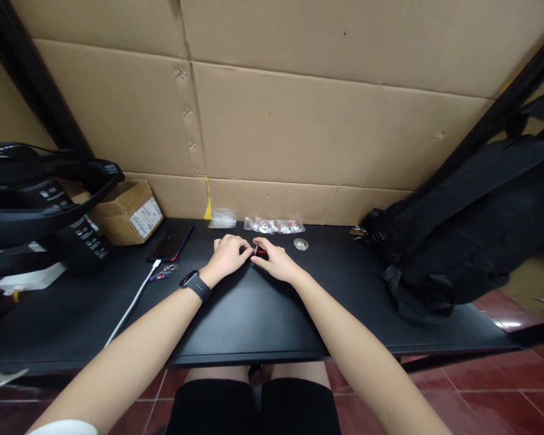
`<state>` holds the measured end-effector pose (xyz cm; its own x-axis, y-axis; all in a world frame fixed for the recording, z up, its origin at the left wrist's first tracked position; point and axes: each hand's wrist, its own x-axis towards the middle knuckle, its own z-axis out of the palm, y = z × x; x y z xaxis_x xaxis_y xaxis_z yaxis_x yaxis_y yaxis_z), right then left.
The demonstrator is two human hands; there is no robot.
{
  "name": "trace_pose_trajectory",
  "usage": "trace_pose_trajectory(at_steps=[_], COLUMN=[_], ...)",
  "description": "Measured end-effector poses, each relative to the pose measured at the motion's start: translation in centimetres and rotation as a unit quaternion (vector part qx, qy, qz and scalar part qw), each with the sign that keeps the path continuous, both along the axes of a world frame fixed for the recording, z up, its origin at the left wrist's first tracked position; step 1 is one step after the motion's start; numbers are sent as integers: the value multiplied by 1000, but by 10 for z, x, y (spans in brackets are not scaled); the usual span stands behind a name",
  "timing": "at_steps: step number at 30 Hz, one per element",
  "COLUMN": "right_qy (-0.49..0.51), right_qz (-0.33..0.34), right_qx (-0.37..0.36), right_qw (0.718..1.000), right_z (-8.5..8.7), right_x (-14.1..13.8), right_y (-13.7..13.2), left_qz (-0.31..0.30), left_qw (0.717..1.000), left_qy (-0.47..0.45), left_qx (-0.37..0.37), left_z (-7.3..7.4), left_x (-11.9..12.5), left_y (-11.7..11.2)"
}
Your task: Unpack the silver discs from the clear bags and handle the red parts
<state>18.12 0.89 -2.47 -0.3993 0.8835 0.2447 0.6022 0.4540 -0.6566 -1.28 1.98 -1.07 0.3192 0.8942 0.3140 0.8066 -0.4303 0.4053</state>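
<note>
My left hand (229, 256), with a dark watch on its wrist, is closed in a pinch over the black table (254, 320). Its fingertips come up close to a small, thin disc-like piece (255, 250), and what they hold, if anything, is hidden. Between the thumb and fingers of my right hand (275, 261) is that piece, standing on edge, with a bit of red showing beside it. A round clear or silvery disc (301, 244) lies flat to the right. Behind the hands lie clear packets (274, 226) of round pieces with red bits.
A crumpled clear bag (222, 218) rests against the cardboard wall (276, 133). To the left are a phone (171, 241) on a white cable (131, 305), a keyring (164, 272), a cardboard box (129, 214) and a black headset (31, 211). A black backpack (476, 223) fills the right.
</note>
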Motion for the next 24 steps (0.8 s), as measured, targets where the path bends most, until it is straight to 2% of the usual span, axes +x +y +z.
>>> trace_pose_trajectory(at_steps=[6,11,14,17,24], right_qy=[-47,-32,-15,-5,-11], right_qz=[-10,-31,-41,-35,-39], right_qx=[8,3,0,8,8], right_qw=[999,999,999,999,999], right_z=[4,8,11,13,14], right_x=[-2,2,7,11,14], right_y=[-1,1,1,2,4], left_qz=[2,63,87,81,78], left_qw=[1000,995,993,994,995], left_qy=[23,43,70,71,54], left_qx=[21,66,43,11,-10], left_z=[2,4,-1,-8,-16], left_x=[0,-20,-40,-54,-61], left_y=[-1,15,31,44,53])
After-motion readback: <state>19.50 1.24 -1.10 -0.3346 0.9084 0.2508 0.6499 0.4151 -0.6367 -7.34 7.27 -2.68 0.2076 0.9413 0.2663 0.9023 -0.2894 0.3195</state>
